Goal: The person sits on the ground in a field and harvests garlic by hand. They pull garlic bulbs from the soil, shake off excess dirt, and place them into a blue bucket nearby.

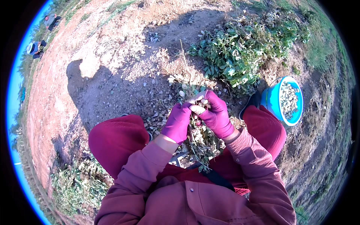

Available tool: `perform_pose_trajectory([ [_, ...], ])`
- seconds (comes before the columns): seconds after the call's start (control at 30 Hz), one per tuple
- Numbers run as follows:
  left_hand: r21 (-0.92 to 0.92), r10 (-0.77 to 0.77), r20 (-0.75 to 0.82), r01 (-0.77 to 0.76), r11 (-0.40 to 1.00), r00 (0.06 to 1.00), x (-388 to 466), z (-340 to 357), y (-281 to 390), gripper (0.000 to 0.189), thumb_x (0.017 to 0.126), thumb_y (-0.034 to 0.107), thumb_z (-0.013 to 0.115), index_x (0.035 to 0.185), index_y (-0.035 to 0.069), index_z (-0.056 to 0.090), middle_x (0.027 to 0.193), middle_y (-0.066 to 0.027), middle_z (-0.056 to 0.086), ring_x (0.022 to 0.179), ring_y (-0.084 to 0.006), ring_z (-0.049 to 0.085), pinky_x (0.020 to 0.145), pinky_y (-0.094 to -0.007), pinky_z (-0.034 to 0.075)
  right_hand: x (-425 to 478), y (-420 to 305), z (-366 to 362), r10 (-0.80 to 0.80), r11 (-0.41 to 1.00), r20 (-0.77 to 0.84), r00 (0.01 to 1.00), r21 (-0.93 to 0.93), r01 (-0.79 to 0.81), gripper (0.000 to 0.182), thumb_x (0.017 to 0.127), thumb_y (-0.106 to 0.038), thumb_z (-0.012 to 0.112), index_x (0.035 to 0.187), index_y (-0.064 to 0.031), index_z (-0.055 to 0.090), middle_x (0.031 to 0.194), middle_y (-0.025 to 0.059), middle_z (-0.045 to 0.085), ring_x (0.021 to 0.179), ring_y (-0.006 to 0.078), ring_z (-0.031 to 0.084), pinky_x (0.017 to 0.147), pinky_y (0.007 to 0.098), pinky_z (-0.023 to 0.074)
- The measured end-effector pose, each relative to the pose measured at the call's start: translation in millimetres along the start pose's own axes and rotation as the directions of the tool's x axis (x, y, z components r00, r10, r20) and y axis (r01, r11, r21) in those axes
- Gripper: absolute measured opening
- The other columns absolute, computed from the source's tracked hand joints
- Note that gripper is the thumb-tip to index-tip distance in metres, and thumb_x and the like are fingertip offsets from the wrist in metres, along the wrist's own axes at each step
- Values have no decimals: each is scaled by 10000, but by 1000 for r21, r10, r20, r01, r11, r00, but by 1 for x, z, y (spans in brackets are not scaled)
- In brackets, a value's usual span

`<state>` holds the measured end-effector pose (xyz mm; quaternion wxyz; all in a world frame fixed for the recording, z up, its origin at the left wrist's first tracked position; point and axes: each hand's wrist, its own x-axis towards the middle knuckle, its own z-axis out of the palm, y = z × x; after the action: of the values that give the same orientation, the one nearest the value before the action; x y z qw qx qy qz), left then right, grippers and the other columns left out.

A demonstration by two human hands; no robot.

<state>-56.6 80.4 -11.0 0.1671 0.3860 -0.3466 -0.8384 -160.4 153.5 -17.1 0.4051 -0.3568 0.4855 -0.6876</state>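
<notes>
My left hand (177,121) and my right hand (214,114), both in magenta fingerless gloves, meet in front of me. Between them they grip a peanut plant (203,137), whose stems and withered leaves hang down towards my lap. A few pale pods (204,101) show at the fingers of my right hand. The fingertips of my left hand are partly covered by the right, so its exact grip is hard to see. To the right of my right knee, a bright blue bucket (267,97) stands tilted in the view, with many peanut pods (289,99) inside.
A large heap of green peanut plants (233,53) lies ahead to the right. Another pile of plants (80,185) is at lower left. Dry leaves (157,119) litter the soil between my feet. Two people (52,21) sit far off at upper left.
</notes>
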Motion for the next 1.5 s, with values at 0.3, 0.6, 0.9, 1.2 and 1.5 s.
perform_pose_trajectory([
  [0.3,-93,-70,331,107,990,941,-10,-6,1,384,878,321,475,899,-48,578,656,-74,560,466,-128,462,497,-304,429,6,-8,-14,262,768,127,957,574,-286,51,864,-103,582,888,-65,556,609,-5,525,414,64,444,340,189,278],
  [0.6,-79,-26,283,50,996,959,-17,5,8,269,852,258,494,842,-3,560,496,-4,407,422,-126,418,491,-321,430,8,-14,-21,372,703,235,898,561,-437,73,865,-148,592,865,-86,554,588,-19,504,412,42,403,344,188,234],
  [0.9,79,38,209,-56,995,977,-3,-47,50,298,838,313,552,707,52,494,517,-37,461,446,-154,472,424,-284,372,9,-64,-84,405,791,75,911,471,-390,94,849,-115,594,836,-50,527,653,18,508,425,63,407,338,180,264],
  [1.2,424,209,162,-259,868,964,-14,-13,21,256,864,261,575,945,18,564,654,-19,535,554,-120,500,528,-284,422,3,-25,-55,434,627,116,894,673,-392,259,911,-314,511,807,-77,515,768,52,539,518,84,492,358,169,309],
  [1.5,917,600,385,-365,-161,702,-2,-8,-6,263,790,230,590,989,66,543,712,-145,614,612,-327,606,516,-403,470,-1,-32,-14,59,820,74,996,-572,-6,354,828,-95,634,1170,-40,560,963,81,656,836,113,600,704,260,490],
])
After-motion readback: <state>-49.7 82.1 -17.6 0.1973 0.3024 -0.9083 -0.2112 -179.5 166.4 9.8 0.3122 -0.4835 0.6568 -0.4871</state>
